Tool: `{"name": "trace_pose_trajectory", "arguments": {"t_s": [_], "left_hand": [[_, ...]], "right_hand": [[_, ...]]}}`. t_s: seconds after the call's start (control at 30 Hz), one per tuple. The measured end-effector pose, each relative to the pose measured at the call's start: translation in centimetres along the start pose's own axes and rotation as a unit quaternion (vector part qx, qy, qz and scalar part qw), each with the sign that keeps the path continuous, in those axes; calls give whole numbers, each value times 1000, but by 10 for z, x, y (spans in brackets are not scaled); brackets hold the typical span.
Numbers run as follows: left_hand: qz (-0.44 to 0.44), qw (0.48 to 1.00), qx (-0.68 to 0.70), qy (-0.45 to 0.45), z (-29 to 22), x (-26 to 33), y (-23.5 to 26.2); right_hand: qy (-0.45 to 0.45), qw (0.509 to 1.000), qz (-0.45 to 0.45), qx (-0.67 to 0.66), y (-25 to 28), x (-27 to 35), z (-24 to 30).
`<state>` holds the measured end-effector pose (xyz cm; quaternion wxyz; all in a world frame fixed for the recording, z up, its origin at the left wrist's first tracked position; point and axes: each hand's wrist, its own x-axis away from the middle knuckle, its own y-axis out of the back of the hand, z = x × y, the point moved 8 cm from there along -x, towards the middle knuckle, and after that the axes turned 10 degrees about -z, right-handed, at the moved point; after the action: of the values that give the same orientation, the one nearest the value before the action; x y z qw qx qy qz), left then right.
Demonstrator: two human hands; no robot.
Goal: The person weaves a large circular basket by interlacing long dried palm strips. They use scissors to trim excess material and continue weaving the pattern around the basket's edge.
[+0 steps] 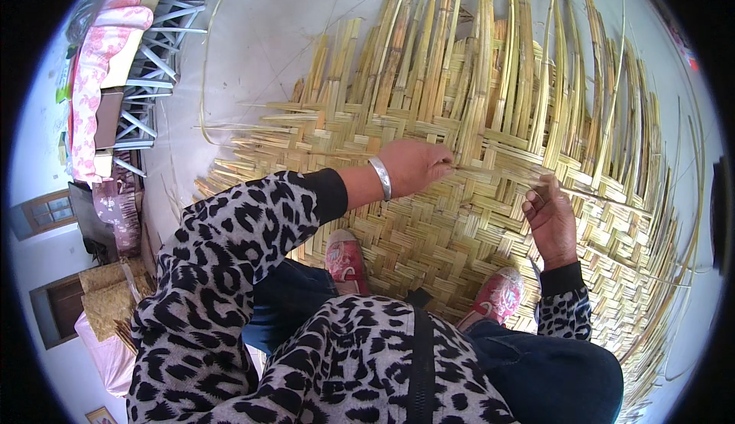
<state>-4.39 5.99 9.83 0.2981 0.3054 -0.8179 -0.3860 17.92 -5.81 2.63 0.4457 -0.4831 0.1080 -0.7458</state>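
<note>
A large mat [429, 233] of flat, yellow-green split reed strips lies on the floor, woven in a zigzag pattern. Long unwoven strip ends [490, 64] stick out from its far side. My left hand [413, 167], with a silver bangle at the wrist, is closed in a pinch over the far part of the weave. From its fingertips a thin reed strip [498, 170] runs across to the right. My right hand [551, 217] has its fingers curled, palm up, and pinches the same strip between thumb and fingertips. The exact contact there is small and blurred.
My feet in red shoes [346, 265] rest on the mat, one on each side. Loose thin strips [205, 79] curve over the grey floor at the far left. A metal-framed rack [157, 64] with pink patterned cloth [99, 79] stands along the left.
</note>
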Motion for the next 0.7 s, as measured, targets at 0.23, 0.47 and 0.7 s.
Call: {"name": "trace_pose_trajectory", "arguments": {"t_s": [0.23, 0.47, 0.7], "left_hand": [[-30, 989, -31, -138, -26, -14, 9], [-36, 972, -152, -177, -55, -22, 13], [105, 993, 56, -28, -62, -37, 8]], "right_hand": [[92, 992, -17, 90, 2, 1, 29], [102, 987, -75, 100, 5, 4, 38], [57, 998, 12, 35, -8, 14, 42]]}}
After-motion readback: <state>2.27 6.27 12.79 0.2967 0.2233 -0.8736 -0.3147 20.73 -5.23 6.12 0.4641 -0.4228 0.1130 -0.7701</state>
